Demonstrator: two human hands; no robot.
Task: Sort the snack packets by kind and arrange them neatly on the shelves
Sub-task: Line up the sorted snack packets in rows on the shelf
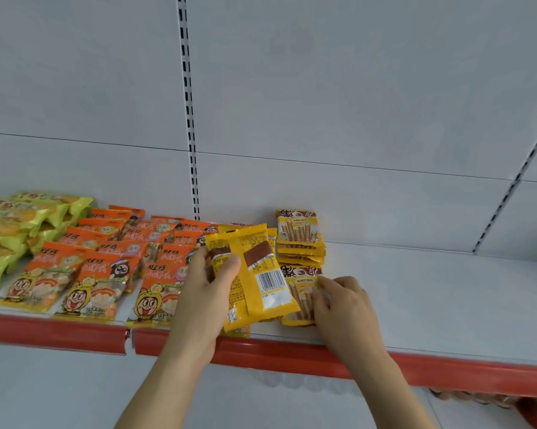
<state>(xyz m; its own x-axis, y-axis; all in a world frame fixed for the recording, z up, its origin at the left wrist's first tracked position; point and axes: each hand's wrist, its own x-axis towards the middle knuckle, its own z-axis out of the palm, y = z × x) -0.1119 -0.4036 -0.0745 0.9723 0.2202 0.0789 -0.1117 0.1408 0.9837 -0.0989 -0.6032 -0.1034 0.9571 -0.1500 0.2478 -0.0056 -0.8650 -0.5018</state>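
My left hand (pixel 207 283) grips a yellow wafer-roll packet (pixel 258 274), back side up with its barcode showing, raised a little above the white shelf (pixel 431 292). My right hand (pixel 343 300) pinches the right edge of another yellow wafer-roll packet (pixel 299 292) that lies flat near the shelf's front. Behind it, a small stack of the same yellow packets (pixel 299 236) rests against the back wall. Rows of orange packets (pixel 106 264) with cartoon faces fill the shelf to the left. Green-yellow packets (pixel 19 224) are piled at the far left.
A red price rail (pixel 292 354) runs along the shelf's front edge. The white shelf surface stretches bare to the right of the yellow packets. A slotted upright (pixel 189 113) divides the white back panel. Part of a lower shelf with goods shows at the bottom right (pixel 484 397).
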